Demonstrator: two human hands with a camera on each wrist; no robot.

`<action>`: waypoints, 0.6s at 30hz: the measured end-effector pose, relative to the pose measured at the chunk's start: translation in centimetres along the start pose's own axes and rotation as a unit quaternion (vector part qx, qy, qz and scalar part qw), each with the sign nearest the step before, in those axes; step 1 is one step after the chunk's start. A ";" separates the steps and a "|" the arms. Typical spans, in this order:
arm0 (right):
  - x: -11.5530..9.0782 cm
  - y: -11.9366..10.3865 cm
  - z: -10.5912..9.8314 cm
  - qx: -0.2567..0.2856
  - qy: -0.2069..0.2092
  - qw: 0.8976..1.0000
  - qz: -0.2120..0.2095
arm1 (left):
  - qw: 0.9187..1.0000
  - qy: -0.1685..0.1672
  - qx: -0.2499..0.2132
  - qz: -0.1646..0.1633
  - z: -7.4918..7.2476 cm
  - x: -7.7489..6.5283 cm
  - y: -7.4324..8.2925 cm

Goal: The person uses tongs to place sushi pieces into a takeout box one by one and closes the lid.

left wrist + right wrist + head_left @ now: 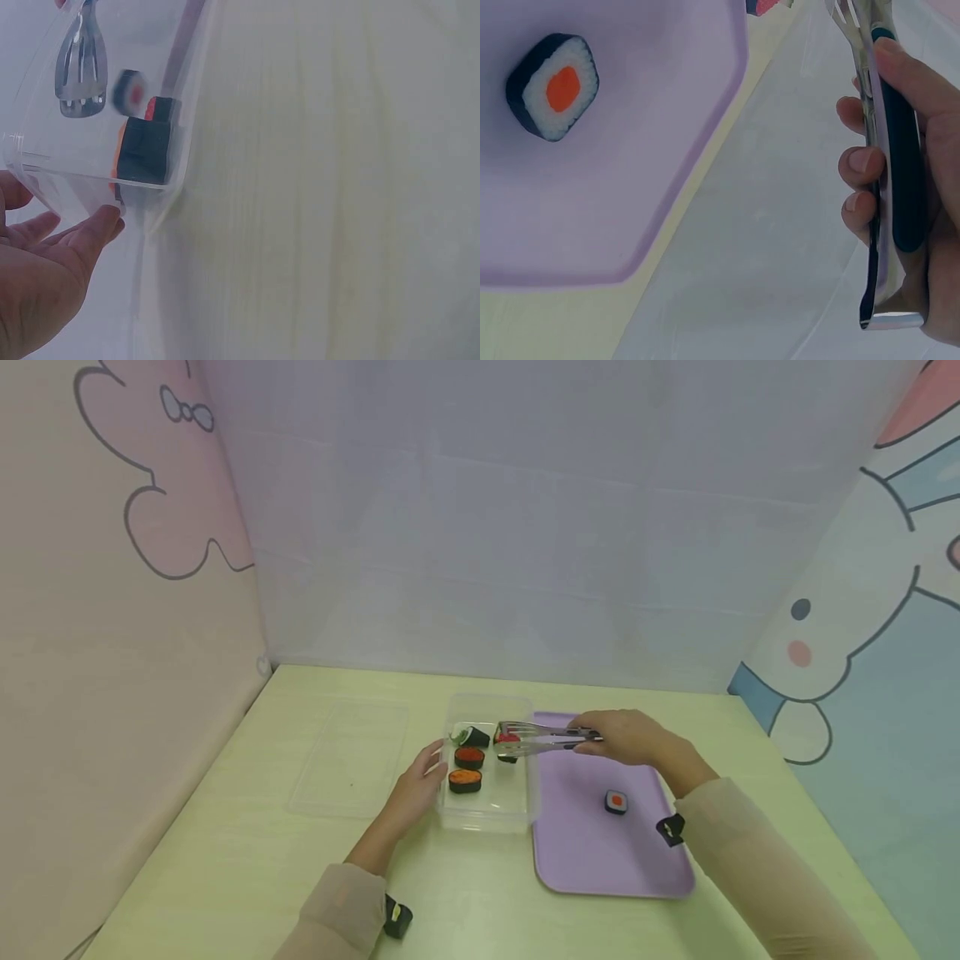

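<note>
My left hand [420,781] rests its fingertips against the left wall of a clear plastic container [487,817]. Metal tongs [543,743] are gripped in my right hand [622,737], their dark handle [901,172] in the palm. The tong heads stand slightly apart over the container's right side, overlapping a red-topped toy sushi piece [507,757]. I cannot tell whether they pinch it. Down the container's left side are a green-and-white hand roll [472,737], a red roe piece [469,758] and an orange-topped piece [465,781].
A purple tray [577,860] lies to the container's right, bearing one sushi roll [616,802] with an orange centre. On the left a flat clear lid [348,760] lies on the pale table [225,860]. Printed curtains [480,543] surround the table's back and sides.
</note>
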State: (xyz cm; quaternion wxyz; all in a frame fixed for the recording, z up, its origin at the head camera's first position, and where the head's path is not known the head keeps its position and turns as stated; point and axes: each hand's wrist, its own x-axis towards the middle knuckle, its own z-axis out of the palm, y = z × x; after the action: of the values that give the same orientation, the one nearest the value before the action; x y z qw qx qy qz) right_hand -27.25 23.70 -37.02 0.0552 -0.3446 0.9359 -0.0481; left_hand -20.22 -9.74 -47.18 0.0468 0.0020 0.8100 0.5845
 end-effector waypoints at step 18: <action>-8.1 2.8 -1.3 0.032 0.034 0.996 0.078 | 1.000 -0.006 0.003 0.011 0.3 -0.1 0.5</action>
State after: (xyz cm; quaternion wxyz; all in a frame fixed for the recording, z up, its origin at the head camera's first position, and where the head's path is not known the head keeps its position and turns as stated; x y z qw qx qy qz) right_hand -23.09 31.11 -35.56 0.0376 -0.2671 0.9592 -0.0851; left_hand -20.16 -9.35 -46.81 0.0448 0.0147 0.8116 0.5822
